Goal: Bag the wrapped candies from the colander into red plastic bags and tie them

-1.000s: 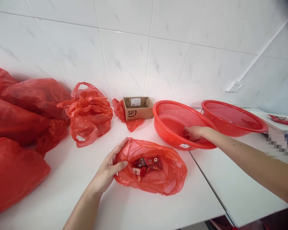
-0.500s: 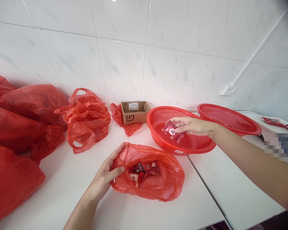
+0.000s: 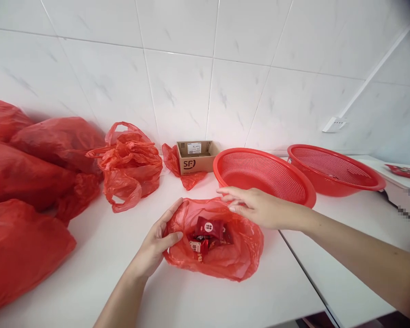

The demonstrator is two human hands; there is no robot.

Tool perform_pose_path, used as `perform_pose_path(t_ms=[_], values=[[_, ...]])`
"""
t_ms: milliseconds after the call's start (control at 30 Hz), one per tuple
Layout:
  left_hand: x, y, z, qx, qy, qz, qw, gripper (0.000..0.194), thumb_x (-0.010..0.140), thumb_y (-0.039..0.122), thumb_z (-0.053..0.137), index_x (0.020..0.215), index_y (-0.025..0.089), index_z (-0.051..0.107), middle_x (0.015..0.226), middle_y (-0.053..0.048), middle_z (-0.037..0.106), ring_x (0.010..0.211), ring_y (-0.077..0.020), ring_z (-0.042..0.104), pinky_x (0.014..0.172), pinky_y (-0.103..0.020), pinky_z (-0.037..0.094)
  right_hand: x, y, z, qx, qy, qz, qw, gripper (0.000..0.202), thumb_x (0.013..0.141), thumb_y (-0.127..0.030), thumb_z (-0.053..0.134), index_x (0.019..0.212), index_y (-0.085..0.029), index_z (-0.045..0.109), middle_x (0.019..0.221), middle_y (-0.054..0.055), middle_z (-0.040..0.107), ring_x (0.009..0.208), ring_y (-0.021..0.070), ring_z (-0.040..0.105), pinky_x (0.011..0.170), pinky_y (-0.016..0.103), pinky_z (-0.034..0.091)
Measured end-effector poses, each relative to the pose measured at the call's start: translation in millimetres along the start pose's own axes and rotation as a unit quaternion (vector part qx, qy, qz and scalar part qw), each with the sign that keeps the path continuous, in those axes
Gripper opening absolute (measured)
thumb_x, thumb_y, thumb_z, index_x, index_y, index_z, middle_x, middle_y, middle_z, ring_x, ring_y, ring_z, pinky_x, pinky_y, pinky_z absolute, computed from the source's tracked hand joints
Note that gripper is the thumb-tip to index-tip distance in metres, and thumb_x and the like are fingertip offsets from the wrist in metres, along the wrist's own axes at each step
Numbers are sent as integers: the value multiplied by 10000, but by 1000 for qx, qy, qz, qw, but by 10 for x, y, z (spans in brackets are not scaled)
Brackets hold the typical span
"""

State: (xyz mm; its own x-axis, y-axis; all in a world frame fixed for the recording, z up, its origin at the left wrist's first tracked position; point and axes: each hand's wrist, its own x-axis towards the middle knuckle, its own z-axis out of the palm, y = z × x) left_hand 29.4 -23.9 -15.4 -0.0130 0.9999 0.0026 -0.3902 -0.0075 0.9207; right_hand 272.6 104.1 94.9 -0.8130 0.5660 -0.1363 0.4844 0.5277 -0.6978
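A thin, translucent red plastic bag [image 3: 232,266] sits on the white table [image 3: 177,303], its crinkled mouth spread into a wide oval that faces up. Inside lie small glossy wrapped packets: a dark maroon packet [image 3: 209,227] with a round pale label lies uppermost, and a brighter red packet [image 3: 203,246] with a cream label lies nearer the front; those beneath overlap, so their number is hard to tell. The left hand [image 3: 156,241] pinches the bag's left rim between thumb and fingers, with the packets just to the right of that grip. The right hand [image 3: 256,207] is above the bag's far right edge, fingers loosely extended and parted, the maroon packet below and left of its fingertips, and the near red basket [image 3: 256,171] just behind it.
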Motion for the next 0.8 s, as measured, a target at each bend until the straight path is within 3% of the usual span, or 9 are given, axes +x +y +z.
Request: perform_pose_path(t_ms=[100,167,267,333,467,567,667,800], values=[[1,-5,-1,0,7,4,1000,707,814,219,678,1447,349,391,1571,-25,283,1375,-320,370,1059,-362,436,-38,112,-198,-78,89,5,993,389,942,-363,468,1321,-307,532,1273,37,621,1150,207,592,968,375,488],[0,-2,-4,1,9,3,1000,755,808,224,685,1469,346,343,1570,-32,283,1365,-319,387,1076,-366,418,-77,270,-387,-146,113,56,981,448,903,-455,520,1317,-287,547,1332,52,582,1189,251,568,975,405,481],[-7,13,-6,2,9,-7,1000,805,810,243,685,1495,337,273,1572,-46,274,1345,-324,416,1074,-374,420,-208,527,-456,-217,27,138,966,575,841,-592,556,1313,-264,576,1369,84,553,1213,328,549,941,440,495],[-14,23,5,4,16,-11,1000,821,806,255,688,1501,329,259,1568,-55,283,1331,-334,432,1033,-373,461,-339,631,-248,-231,-2,121,965,496,904,-552,477,1290,-263,595,1294,87,615,1146,307,604,881,401,525],[-18,33,62,-1,30,-10,1000,822,793,267,693,1501,309,279,1539,-83,348,1286,-358,480,938,-381,528,-556,653,496,-335,92,81,934,424,968,-321,399,1341,-157,515,1136,148,683,954,300,679,766,439,549],[-12,42,108,-7,35,-16,999,815,790,274,690,1499,301,289,1521,-94,379,1248,-359,517,923,-395,534,-595,636,844,-406,117,54,904,406,938,-241,450,1312,-105,524,1135,170,675,917,316,674,734,474,553],[-9,51,126,-1,47,-22,999,809,781,278,693,1492,305,309,1521,-91,380,1241,-350,526,940,-394,521,-589,643,875,-408,131,47,902,392,934,-220,448,1305,-118,526,1126,159,679,901,302,675,725,464,555],[-8,49,116,12,52,-22,998,739,789,283,687,1459,321,377,1528,-67,373,1249,-331,522,982,-386,490,-614,573,697,-340,124,76,929,375,958,-264,412,1290,-145,539,1084,146,692,917,296,675,750,453,540]])
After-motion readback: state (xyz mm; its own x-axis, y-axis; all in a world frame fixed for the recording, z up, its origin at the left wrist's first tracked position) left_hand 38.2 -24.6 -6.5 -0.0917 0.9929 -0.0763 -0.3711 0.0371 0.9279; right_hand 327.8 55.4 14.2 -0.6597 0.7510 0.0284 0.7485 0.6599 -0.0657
